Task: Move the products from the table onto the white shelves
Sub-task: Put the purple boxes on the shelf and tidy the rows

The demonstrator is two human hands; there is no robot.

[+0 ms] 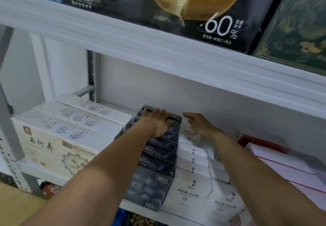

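The left hand (157, 122) presses flat, fingers straight, on the rearmost of the dark boxes (155, 181) lined up on the white shelf (146, 212), while the right hand (199, 123) hovers relaxed and empty; squaring this row seems the step in hand, then fetching more from the table.

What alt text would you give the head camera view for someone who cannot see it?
A person's left hand rests flat on a row of dark blueberry boxes on a white shelf, while the right hand reaches, open, over the white boxes beside them.

Blueberry boxes (153, 181) rowed front-to-back on shelf (141, 210), big boxes (53, 137) left, small cartons (194, 181) right, flat box (282, 164) beyond.
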